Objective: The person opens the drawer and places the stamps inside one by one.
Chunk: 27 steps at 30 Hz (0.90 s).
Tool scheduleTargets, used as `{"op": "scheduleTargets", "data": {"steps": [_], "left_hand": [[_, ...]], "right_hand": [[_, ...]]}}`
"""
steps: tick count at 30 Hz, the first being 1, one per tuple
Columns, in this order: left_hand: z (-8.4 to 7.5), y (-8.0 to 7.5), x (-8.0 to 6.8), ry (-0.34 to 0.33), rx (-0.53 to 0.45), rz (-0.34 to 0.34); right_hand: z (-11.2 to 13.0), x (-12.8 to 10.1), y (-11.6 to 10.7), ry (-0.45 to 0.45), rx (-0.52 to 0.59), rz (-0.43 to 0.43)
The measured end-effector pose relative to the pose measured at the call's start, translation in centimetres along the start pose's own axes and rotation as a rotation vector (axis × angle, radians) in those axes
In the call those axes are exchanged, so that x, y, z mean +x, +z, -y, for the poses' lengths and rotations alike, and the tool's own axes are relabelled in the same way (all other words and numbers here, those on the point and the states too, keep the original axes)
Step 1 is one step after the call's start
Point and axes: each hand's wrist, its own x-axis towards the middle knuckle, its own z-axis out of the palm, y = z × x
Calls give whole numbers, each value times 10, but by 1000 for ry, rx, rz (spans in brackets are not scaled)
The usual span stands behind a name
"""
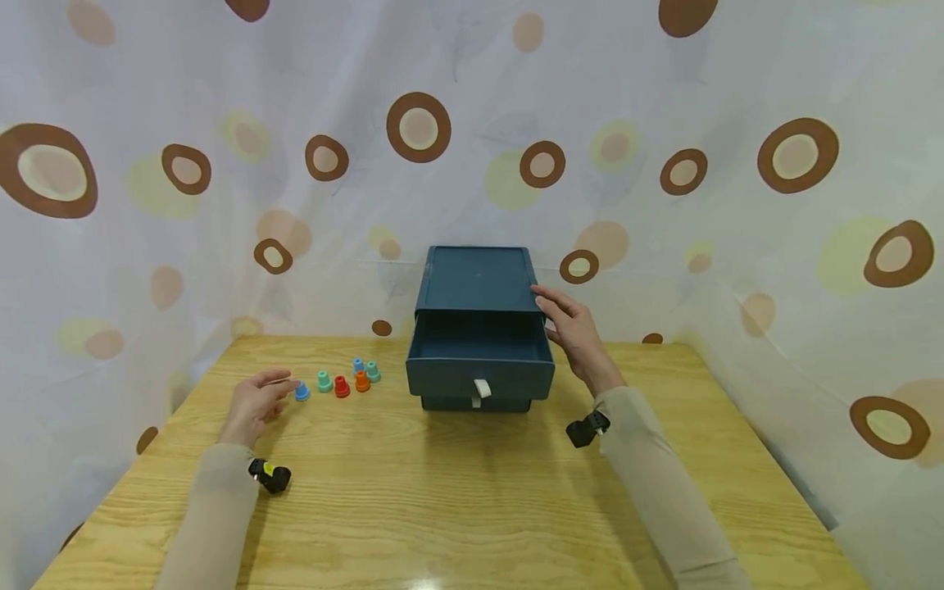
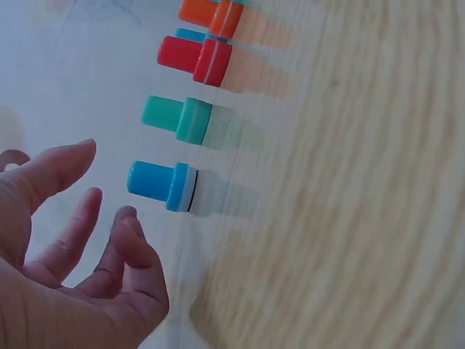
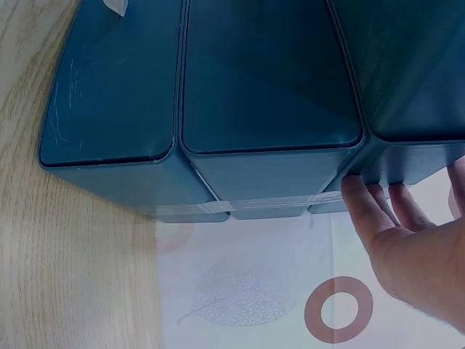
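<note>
Right hand (image 1: 577,334), fingers straight, rests against upper right edge of dark blue plastic drawer box (image 1: 477,283) at frame centre, likely steadying it; top drawer (image 1: 479,360) pulled out. Left hand (image 1: 254,403), fingers loosely spread and empty, just beside small blue plastic stamp (image 1: 301,392), leftmost of coloured stamp cluster (image 1: 347,378) on wooden table (image 1: 457,492), centre left.

free: bare table (image 1: 457,500) front | blocked: drawer box (image 1: 475,283) centre, stamps (image 1: 341,385) left, gaps seemingly narrow

Head view overlooks the table (image 1: 472,508); wrist views sit close
</note>
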Motion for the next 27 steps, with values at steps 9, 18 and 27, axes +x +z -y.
{"op": "scheduleTargets", "data": {"steps": [9,18,27], "left_hand": [[9,-1,5,-4,73,38],[13,-8,3,29,203,172],[11,-9,10,68,265,271]], "right_hand": [[1,2,5,-8,-3,9],[1,3,7,-15,-6,18],[0,0,3,-11,-7,-2]]}}
